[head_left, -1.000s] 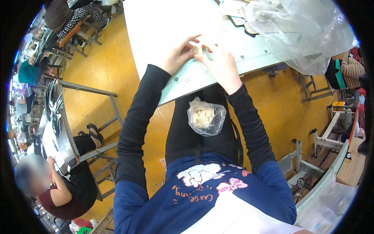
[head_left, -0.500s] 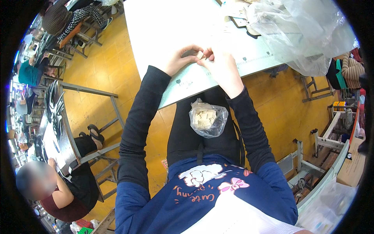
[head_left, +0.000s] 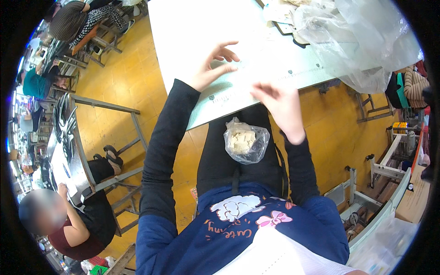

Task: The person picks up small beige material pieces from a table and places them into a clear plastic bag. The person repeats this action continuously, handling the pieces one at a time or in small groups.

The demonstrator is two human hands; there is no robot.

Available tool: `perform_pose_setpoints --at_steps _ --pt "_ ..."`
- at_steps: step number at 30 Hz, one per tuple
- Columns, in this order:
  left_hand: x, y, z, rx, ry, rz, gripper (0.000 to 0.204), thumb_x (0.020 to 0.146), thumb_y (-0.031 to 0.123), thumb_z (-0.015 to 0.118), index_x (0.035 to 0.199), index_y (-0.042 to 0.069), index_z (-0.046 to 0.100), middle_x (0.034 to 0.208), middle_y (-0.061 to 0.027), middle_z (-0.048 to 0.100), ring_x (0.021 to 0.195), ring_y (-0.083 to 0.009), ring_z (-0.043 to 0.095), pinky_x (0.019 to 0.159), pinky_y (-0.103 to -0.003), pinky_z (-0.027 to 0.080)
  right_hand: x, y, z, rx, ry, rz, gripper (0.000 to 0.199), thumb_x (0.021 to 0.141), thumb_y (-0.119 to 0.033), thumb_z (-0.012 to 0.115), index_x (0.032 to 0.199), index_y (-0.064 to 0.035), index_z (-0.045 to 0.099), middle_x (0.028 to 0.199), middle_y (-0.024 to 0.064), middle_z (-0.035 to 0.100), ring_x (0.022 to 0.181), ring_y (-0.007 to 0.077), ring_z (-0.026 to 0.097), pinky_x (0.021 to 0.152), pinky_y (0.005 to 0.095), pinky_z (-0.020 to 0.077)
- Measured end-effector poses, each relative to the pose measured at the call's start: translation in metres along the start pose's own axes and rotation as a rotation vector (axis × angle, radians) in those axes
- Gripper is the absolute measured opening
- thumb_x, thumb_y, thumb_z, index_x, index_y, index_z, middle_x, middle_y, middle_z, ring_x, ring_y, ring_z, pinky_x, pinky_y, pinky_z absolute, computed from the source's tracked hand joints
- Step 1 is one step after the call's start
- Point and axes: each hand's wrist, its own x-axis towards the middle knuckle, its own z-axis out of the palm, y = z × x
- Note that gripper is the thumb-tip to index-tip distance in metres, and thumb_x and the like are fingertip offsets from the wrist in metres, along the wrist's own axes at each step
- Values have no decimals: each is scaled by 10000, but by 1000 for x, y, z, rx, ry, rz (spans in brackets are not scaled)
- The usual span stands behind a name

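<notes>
My left hand [head_left: 215,67] is held over the pale tabletop [head_left: 247,97], its fingers apart and nothing seen between them. To its right, my right hand [head_left: 280,101] is above the table's near edge, slightly blurred. Its fingers are loosely bent and apart from the thumb, with no piece visible in them. Below the hands, a clear plastic bag [head_left: 260,145] rests on my lap, its mouth spread open. Inside the bag lie several small flat cream pieces [head_left: 242,140]. Glare washes out much of the tabletop, so small things lying there cannot be made out.
Crumpled clear plastic [head_left: 362,39] covers the table's right end beside a dark-edged item [head_left: 286,28]. At left, a person [head_left: 73,229] sits at another table [head_left: 82,162] holding black strips. A metal frame [head_left: 366,195] and a cardboard box [head_left: 412,195] stand at right.
My hands have parted; the small cream piece they held between their fingertips is out of sight. The right hand has drawn back toward my lap, while the left has stayed over the table and opened.
</notes>
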Motion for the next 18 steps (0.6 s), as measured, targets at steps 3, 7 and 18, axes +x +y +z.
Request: perform_pose_setpoints --at_steps 3,7,18 --pt "-1 -3 2 -73 156 -157 408 1000 282 566 1362 98 528 1081 -52 646 1026 -166 590 988 -339 451 -40 -2 -21 -16 -288 126 176 872 8 686 1044 30 710 898 76 710 813 118 674 751 243 530" --pt "1 -8 8 57 154 -334 305 982 288 587 1240 132 627 1187 -83 590 1117 -216 570 1033 -370 417 -57 9 -30 -263 -269 109 175 849 -59 720 1014 -1 720 908 56 706 777 97 627 722 248 514" --pt "76 -35 43 794 10 -223 635 929 462 621 1448 127 473 1578 -170 306 1457 -330 288 1184 -482 242 147 11 -63 -770 263 -578 176 862 -81 679 1037 -63 695 1015 81 653 870 241 657 739 349 518"
